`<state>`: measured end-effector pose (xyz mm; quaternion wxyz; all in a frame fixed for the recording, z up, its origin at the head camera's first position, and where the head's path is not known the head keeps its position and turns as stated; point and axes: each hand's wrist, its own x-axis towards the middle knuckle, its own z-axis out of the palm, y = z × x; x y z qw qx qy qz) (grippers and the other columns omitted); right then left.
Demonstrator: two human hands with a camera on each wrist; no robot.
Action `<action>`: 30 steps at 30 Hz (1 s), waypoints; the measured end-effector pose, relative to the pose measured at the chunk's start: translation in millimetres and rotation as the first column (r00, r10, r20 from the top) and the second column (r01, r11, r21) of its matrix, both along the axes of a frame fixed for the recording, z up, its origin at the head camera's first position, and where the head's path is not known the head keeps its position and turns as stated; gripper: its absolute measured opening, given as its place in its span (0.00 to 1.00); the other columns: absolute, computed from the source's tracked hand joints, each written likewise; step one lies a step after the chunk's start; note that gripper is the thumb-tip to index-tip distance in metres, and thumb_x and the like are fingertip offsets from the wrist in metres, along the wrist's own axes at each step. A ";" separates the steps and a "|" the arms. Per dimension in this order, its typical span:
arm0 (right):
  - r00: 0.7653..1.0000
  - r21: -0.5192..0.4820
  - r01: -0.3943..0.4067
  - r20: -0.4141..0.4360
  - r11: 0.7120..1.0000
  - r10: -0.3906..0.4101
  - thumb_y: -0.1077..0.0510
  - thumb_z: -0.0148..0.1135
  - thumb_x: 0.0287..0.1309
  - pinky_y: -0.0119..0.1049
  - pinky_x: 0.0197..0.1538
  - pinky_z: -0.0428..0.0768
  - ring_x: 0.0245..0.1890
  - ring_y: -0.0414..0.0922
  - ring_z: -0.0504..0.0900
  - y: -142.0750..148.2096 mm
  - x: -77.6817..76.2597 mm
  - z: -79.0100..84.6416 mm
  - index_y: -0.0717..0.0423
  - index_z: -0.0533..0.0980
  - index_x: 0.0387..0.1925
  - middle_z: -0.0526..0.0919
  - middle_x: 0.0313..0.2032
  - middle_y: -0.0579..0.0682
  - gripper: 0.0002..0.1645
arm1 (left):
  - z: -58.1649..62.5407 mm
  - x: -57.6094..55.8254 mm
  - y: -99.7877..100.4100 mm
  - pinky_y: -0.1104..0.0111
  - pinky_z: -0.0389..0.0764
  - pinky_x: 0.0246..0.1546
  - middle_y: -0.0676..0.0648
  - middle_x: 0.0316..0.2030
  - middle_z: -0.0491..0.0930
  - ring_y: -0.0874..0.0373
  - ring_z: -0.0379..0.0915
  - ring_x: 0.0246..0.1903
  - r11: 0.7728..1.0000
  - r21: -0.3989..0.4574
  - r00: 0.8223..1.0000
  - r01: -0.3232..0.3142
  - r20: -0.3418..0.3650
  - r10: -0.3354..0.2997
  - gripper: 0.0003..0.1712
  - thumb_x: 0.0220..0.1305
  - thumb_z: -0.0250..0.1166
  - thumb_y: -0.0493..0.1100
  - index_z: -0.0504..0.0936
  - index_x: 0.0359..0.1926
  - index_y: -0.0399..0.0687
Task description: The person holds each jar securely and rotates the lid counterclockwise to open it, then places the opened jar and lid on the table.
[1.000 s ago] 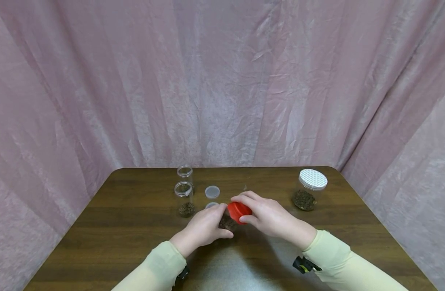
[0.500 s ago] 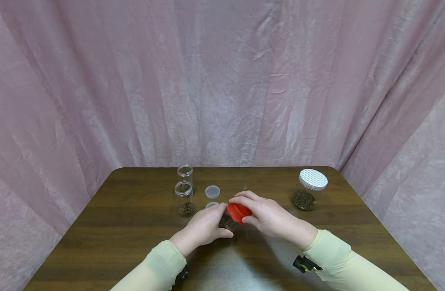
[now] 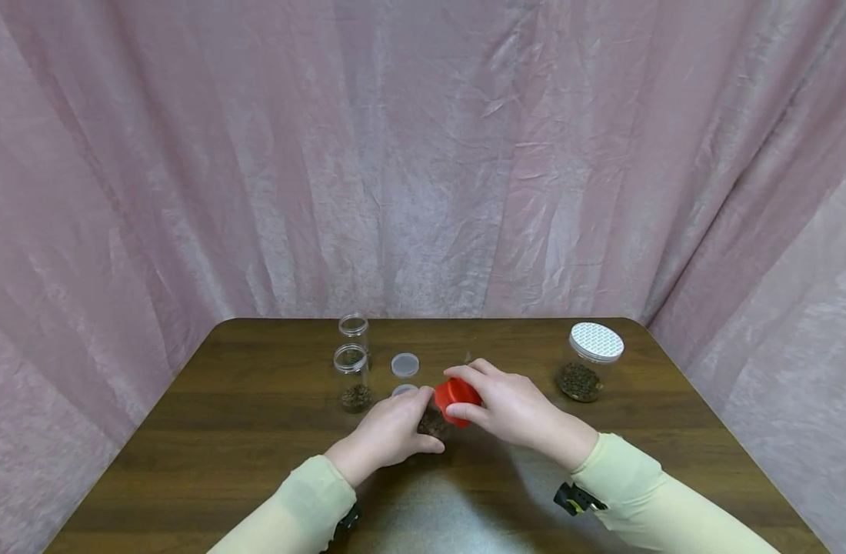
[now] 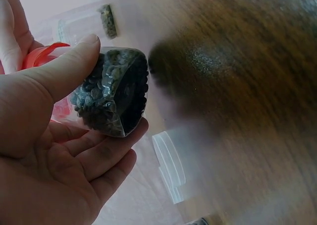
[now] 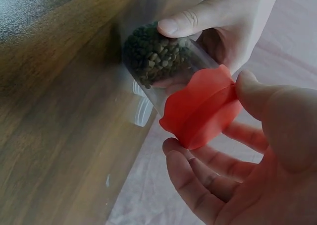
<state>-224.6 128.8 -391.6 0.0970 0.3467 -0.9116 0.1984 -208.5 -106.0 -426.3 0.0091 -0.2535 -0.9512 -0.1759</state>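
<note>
A clear jar (image 3: 433, 422) with a red lid (image 3: 456, 398) and a layer of small dark pellets at its bottom sits low in the centre of the head frame, just above the tabletop (image 3: 222, 431). The left hand (image 3: 388, 435) wraps its fingers and thumb round the jar's lower body. The right hand (image 3: 509, 408) has its grip curled over the red lid, thumb on the near edge and fingers on the far side.

The left wrist view shows the pellets (image 4: 111, 93) pressed against the clear wall, the thumb (image 4: 64, 69) across the top of the jar and the fingers cupped beneath; the lid is only a red sliver at the upper left. The right wrist view shows the lid's (image 5: 200, 111) wavy, scalloped rim, which the head view does not resolve.

Only the head view shows the rest: 2 small open jars (image 3: 350, 377) left of centre, 2 loose grey caps (image 3: 404, 364) beside them, and a wider jar with a white lid (image 3: 589, 362) at the right.
</note>
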 end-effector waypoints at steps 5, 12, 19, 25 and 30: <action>1.000 -0.011 -0.026 -0.012 1.000 0.026 0.44 0.76 0.71 0.42 0.37 0.82 0.36 0.41 0.83 2.0 -0.5 -1.3 0.48 0.82 0.67 0.84 0.53 0.47 0.28 | -0.4 -0.7 -0.2 0.54 0.86 0.48 0.51 0.46 0.85 0.54 0.84 0.46 1.000 -0.010 1.000 0.005 -0.006 -0.005 0.33 0.59 0.87 0.53 0.79 0.56 0.46; 0.995 -0.036 -0.096 0.012 0.995 0.096 0.49 0.77 0.71 0.46 0.45 0.86 0.45 0.43 0.86 4.8 -0.7 -0.7 0.48 0.81 0.69 0.84 0.57 0.45 0.29 | -0.2 -1.2 -0.4 0.53 0.86 0.50 0.50 0.48 0.86 0.52 0.85 0.48 1.000 -0.009 1.000 0.003 0.002 -0.003 0.34 0.59 0.87 0.53 0.79 0.57 0.45; 0.987 -0.031 -0.141 0.078 0.989 0.143 0.56 0.75 0.73 0.49 0.51 0.86 0.52 0.45 0.86 6.2 0.7 1.4 0.47 0.78 0.73 0.81 0.63 0.46 0.31 | -0.1 -0.4 0.4 0.52 0.86 0.51 0.48 0.50 0.86 0.51 0.85 0.49 1.000 -0.009 1.000 0.001 0.006 0.000 0.35 0.59 0.87 0.53 0.79 0.58 0.45; 0.979 -0.048 -0.186 0.081 0.981 0.189 0.61 0.74 0.72 0.50 0.53 0.86 0.55 0.45 0.86 7.3 -0.5 0.4 0.47 0.78 0.73 0.79 0.66 0.46 0.32 | 0.6 0.1 0.5 0.51 0.86 0.52 0.48 0.51 0.86 0.50 0.85 0.51 1.000 -0.008 1.000 0.005 0.003 -0.005 0.35 0.59 0.87 0.52 0.79 0.59 0.44; 0.976 -0.047 -0.203 0.070 0.978 0.206 0.62 0.74 0.71 0.50 0.54 0.86 0.58 0.46 0.85 9.1 -1.2 1.0 0.47 0.78 0.73 0.79 0.68 0.46 0.32 | -0.2 0.5 -0.3 0.52 0.86 0.52 0.49 0.50 0.86 0.51 0.85 0.50 1.000 0.002 1.000 0.007 -0.006 -0.007 0.34 0.59 0.87 0.52 0.79 0.58 0.45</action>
